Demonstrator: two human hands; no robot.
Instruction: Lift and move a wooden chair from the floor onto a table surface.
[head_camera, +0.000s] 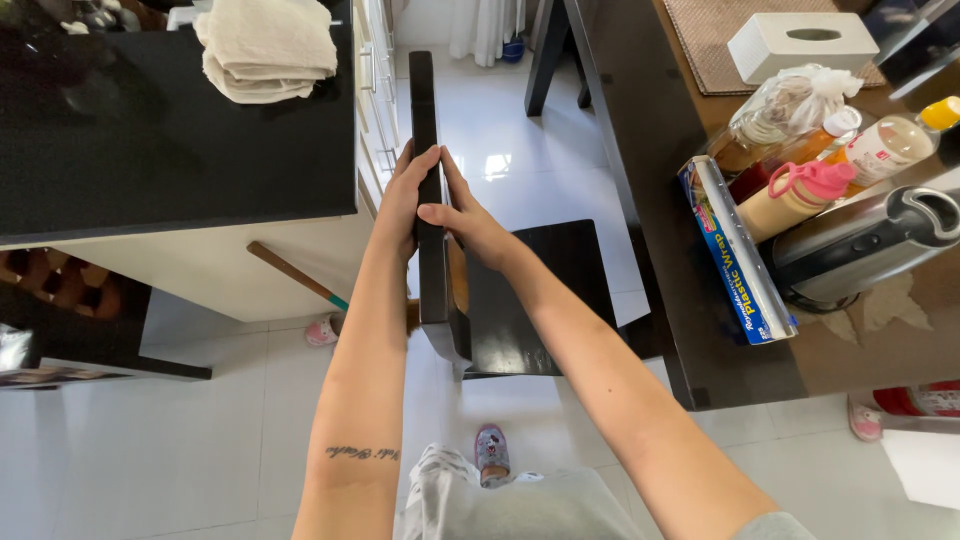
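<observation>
A dark wooden chair (540, 290) stands on the white tiled floor in front of me, seen from above. Its backrest top rail (423, 100) runs away from me as a narrow black bar. My left hand (402, 200) presses flat against the rail's left side. My right hand (462, 215) grips the rail from the right, thumb over the top. Both arms reach forward from the bottom of the view. The chair seat lies to the right of the rail, beside the table.
A black countertop (150, 130) with folded beige towels (268, 48) is at left. A dark table (720, 340) at right holds a plastic wrap box (735, 255), bottles, a tissue box (805, 42) and a kettle (870, 240). A broom handle (295, 275) leans by the counter.
</observation>
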